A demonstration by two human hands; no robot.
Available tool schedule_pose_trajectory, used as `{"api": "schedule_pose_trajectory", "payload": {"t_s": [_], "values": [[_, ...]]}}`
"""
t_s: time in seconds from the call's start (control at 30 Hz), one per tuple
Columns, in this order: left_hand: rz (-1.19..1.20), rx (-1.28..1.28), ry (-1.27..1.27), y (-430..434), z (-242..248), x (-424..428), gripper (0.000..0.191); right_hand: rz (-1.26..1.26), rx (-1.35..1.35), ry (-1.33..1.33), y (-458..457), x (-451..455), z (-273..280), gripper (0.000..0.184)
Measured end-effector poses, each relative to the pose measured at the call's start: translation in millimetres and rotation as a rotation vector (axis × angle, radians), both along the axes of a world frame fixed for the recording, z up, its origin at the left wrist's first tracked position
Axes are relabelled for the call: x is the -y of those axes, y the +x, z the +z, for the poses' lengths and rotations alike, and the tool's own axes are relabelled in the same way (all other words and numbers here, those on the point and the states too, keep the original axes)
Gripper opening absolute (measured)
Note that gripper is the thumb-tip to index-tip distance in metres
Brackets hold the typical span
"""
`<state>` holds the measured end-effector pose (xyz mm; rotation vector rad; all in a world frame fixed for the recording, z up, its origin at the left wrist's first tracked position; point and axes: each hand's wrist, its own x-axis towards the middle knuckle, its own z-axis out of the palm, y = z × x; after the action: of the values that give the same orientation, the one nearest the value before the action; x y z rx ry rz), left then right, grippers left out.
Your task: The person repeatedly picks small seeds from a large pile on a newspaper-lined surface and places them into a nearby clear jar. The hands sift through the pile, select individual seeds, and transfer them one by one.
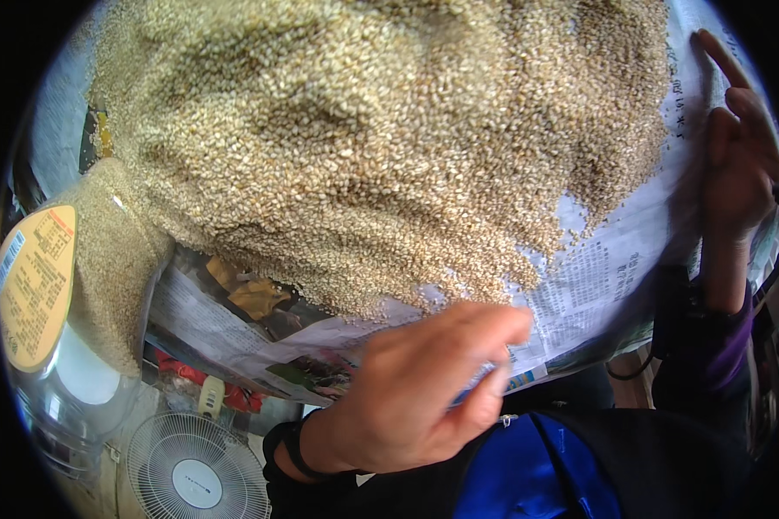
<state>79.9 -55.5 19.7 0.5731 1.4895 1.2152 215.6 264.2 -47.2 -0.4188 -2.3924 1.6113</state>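
A wide heap of pale sesame seeds is spread over newspaper sheets in front of me. My left hand, slightly blurred, is just over the paper at the heap's near edge, fingers curled and thumb below them. A bit of blue shows in the gap between thumb and fingers; whether it is held or part of the print beneath, I cannot tell. At the right rim, my right hand is beside the heap over the paper, one finger extended and the others bent, nothing visible in it.
A clear plastic bottle with a yellow label, partly filled with seeds, is at the left against the heap. Below it are a white fan and a red item. The front of my blue and black jacket borders the newspaper.
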Motion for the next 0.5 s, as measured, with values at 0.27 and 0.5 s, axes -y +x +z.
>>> {"api": "schedule_pose_trajectory", "payload": {"t_s": [0.27, 0.5], "values": [[0.058, 0.102, -0.154, 5.3, -1.0, -22.9, 0.029, 0.024, -0.077, 0.047, -6.7, 2.2, -3.2, 0.040], [0.162, -0.131, -0.022, 2.1, 0.0, -41.5, 0.029, 0.019, -0.139, -0.008, -13.2, 11.9, -5.0, 0.045]]}}
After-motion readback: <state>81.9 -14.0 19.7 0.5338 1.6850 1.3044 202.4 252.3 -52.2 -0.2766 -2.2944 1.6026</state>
